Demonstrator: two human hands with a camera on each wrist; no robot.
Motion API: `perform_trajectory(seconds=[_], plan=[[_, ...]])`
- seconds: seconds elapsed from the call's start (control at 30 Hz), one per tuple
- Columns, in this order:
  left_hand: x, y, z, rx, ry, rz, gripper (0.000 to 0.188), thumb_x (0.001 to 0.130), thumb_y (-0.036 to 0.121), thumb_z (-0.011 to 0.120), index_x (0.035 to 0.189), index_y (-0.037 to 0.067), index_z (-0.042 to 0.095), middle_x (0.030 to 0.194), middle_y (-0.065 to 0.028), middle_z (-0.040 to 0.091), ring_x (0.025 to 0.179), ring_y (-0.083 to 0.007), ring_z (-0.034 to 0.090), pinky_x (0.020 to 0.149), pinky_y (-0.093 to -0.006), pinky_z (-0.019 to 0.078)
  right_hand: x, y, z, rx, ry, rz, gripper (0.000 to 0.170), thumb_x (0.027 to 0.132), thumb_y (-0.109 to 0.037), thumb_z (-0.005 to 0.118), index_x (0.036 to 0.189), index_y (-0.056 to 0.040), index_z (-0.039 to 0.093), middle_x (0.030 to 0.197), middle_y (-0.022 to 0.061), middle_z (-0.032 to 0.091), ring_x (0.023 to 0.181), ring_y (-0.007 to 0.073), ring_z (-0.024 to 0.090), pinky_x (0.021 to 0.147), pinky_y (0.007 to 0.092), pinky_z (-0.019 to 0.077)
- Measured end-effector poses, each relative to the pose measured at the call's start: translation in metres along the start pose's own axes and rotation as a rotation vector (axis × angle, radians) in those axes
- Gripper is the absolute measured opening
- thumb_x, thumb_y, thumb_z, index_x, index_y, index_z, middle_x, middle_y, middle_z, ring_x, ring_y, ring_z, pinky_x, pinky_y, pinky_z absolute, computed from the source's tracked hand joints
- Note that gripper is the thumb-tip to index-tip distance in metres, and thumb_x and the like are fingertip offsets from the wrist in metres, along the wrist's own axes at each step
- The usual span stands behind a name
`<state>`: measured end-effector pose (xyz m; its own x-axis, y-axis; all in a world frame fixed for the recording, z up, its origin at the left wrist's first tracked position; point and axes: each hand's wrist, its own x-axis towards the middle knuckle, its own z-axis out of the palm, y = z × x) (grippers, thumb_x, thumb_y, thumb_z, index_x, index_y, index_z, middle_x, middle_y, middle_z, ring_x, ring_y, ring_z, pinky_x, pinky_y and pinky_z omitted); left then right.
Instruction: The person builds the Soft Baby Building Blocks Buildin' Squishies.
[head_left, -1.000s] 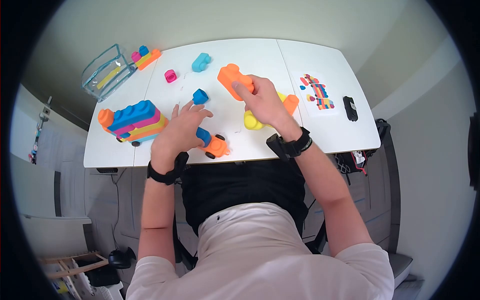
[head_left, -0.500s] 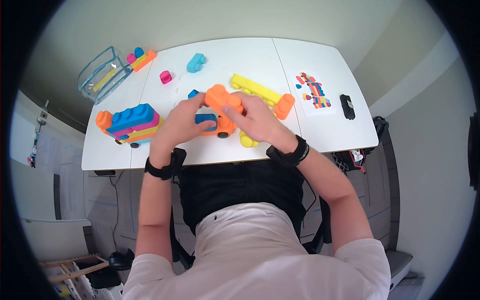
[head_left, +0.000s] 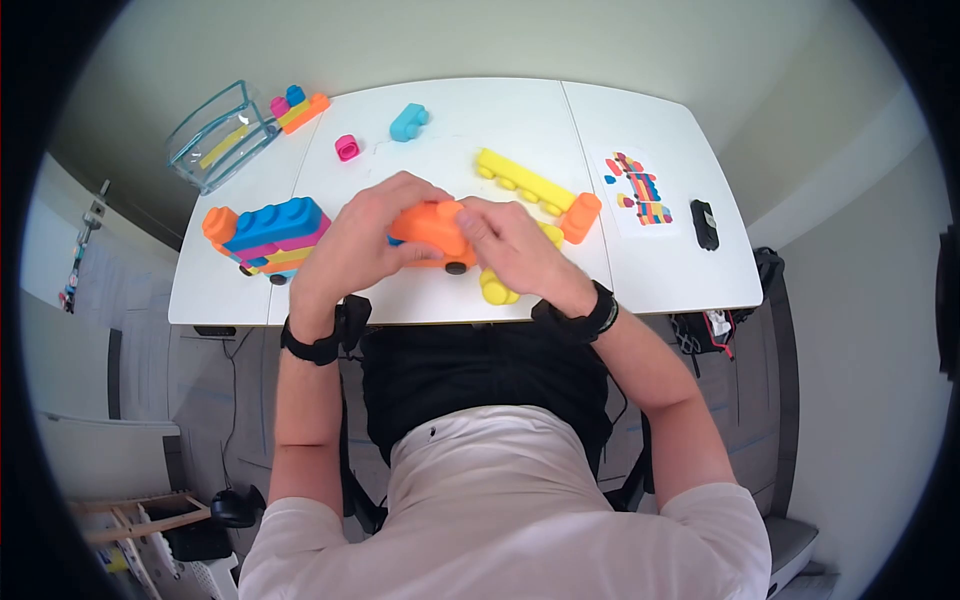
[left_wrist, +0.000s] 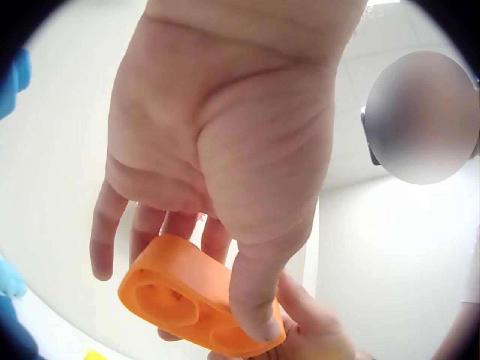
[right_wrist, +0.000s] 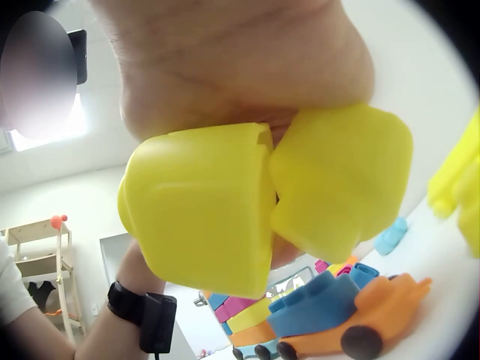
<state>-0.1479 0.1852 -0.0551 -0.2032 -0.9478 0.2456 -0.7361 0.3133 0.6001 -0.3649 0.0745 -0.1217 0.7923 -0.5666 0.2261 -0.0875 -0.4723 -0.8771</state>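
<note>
Both hands are at an orange toy block (head_left: 432, 227) with an open hollow underside. My left hand (head_left: 358, 245) grips it between thumb and fingers; in the left wrist view its thumb presses the block's rim. My right hand (head_left: 508, 243) pinches the other end, with two yellow blocks (right_wrist: 202, 210) tucked against its palm. Just under the orange block is an orange toy car base (right_wrist: 394, 300) with black wheels, carrying a blue block (right_wrist: 315, 304). In the head view the hands partly hide this car.
A stacked multicolour block vehicle (head_left: 275, 228) stands left. Behind lie a pink block (head_left: 346, 148), a turquoise block (head_left: 408, 122), a clear case (head_left: 225, 140) and a small block stack (head_left: 300, 108). Rightward are a long yellow block (head_left: 525, 182), an orange block (head_left: 582, 217), a picture sheet (head_left: 640, 195) and a black device (head_left: 704, 225).
My right hand has brought the orange block left and down to the car. My left hand has left the car's blue block and taken hold of the orange block. The car has shifted right and back.
</note>
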Motion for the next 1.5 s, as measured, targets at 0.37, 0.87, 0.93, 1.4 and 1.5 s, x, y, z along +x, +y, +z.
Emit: perform_trajectory(seconds=[0.37, 0.87, 0.93, 1.4, 1.5], plan=[[-0.011, -0.010, -0.021, 0.100, 0.337, -0.170, 0.061, 0.081, 0.024, 0.101, 0.128, -0.003, 0.073, 0.115, -0.0115, 0.073, 0.094, -0.0234, 0.070, 0.084, -0.0345, 0.0598, 0.012, 0.054, 0.004, -0.364, 0.193, -0.141, 0.038, 0.114, -0.028, 0.059, 0.094, 0.0008, 0.076, 0.080, 0.0190, 0.068, 0.080, 0.0381, 0.066, 0.077, 0.0493, 0.0534], [-0.012, -0.011, -0.019, 0.172, 0.296, -0.291, 0.069, 0.077, 0.031, 0.103, 0.131, -0.002, 0.073, 0.108, -0.0174, 0.078, 0.094, -0.0270, 0.070, 0.086, -0.0377, 0.0595, -0.050, -0.023, 0.019, -0.931, -0.422, 0.222, 0.047, 0.086, -0.024, 0.091, 0.120, -0.0010, 0.067, 0.113, 0.0222, 0.068, 0.107, 0.0432, 0.074, 0.092, 0.0497, 0.0621], [-0.012, -0.012, -0.019, 0.168, 0.303, -0.265, 0.070, 0.077, 0.031, 0.103, 0.131, -0.002, 0.073, 0.107, -0.0174, 0.078, 0.092, -0.0264, 0.070, 0.086, -0.0377, 0.0591, -0.065, -0.004, 0.047, -0.876, -0.402, 0.107, 0.039, 0.086, -0.011, 0.086, 0.117, 0.0015, 0.066, 0.116, 0.0265, 0.065, 0.107, 0.0437, 0.074, 0.090, 0.0496, 0.0641], [-0.015, -0.007, -0.024, 0.155, 0.209, -0.263, 0.062, 0.077, 0.021, 0.102, 0.129, -0.001, 0.074, 0.109, -0.0146, 0.077, 0.096, -0.0271, 0.070, 0.093, -0.0365, 0.0581, -0.025, 0.007, -0.019, -0.678, -0.265, 0.007, 0.038, 0.093, 0.002, 0.074, 0.130, -0.0050, 0.073, 0.129, 0.0193, 0.059, 0.112, 0.0421, 0.069, 0.099, 0.0478, 0.0575], [-0.015, -0.019, -0.018, 0.108, 0.196, -0.225, 0.061, 0.077, 0.012, 0.100, 0.130, -0.001, 0.074, 0.115, -0.0152, 0.078, 0.102, -0.0287, 0.072, 0.096, -0.0385, 0.0588, -0.015, 0.012, -0.018, -0.543, -0.139, -0.078, 0.032, 0.098, -0.004, 0.073, 0.130, -0.0070, 0.073, 0.129, 0.0182, 0.061, 0.115, 0.0404, 0.068, 0.099, 0.0486, 0.0566]])
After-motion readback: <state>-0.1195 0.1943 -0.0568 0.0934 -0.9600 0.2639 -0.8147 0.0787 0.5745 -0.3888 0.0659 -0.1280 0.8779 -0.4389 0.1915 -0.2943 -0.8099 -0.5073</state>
